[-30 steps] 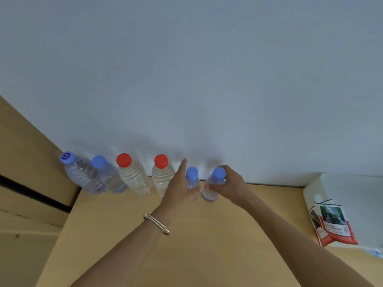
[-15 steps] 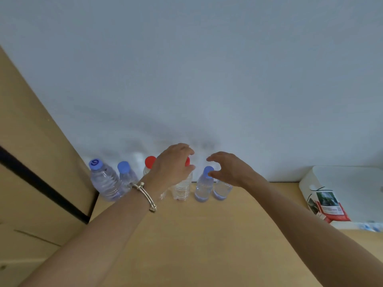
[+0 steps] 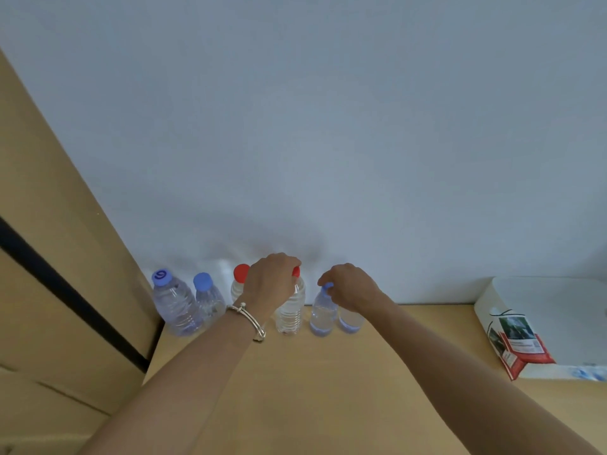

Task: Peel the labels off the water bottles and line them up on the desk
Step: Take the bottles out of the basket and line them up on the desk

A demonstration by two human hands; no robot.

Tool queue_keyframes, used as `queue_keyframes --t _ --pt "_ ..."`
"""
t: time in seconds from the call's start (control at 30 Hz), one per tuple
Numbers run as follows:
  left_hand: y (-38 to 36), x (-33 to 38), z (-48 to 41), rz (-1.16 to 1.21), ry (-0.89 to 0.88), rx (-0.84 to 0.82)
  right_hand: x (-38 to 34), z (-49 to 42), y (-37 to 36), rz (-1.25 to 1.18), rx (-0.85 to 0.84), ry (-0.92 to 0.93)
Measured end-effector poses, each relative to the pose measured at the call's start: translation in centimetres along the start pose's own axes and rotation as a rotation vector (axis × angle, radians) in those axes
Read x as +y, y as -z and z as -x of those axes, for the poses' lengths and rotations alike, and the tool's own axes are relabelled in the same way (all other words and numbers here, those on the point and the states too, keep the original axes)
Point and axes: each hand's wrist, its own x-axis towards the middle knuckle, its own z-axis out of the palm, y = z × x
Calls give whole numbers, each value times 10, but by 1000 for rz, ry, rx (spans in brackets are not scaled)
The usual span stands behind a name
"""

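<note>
Left hand (image 3: 272, 285) moved to grip one red-capped bottle (image 3: 290, 311) among six bottles (image 3: 175, 305).

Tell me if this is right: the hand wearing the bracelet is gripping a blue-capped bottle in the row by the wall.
Not quite: that bottle is red-capped. In the head view the left hand, wearing the bracelet, grips a red-capped bottle in the row by the wall.

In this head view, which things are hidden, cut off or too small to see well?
Head view:
- Rightmost bottle: cap hidden under the right hand.
- Second red-capped bottle: cap mostly covered by the left hand.
- First red-capped bottle: body behind the left wrist.
- Printed pack: text too small.
- Blue item: blurred, cut by right edge.
</note>
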Motion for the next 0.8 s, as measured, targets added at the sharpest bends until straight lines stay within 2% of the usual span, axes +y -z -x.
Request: queue_keyframes --t 0.37,0.53,0.6,0.7,0.8 --pt "-10 1 6 -9 26 57 2 -3 -9 -74 82 -63" --pt "-3 -20 10 203 -60 -146 0 -3 -4 -82 13 -42" --pt "2 -34 16 207 -54 -127 -5 -3 4 -156 -33 -43" --pt "8 -52 18 68 -29 0 -29 -6 23 -286 64 -2" --pt "12 -66 15 53 12 -88 -67 -11 39 -419 115 103"
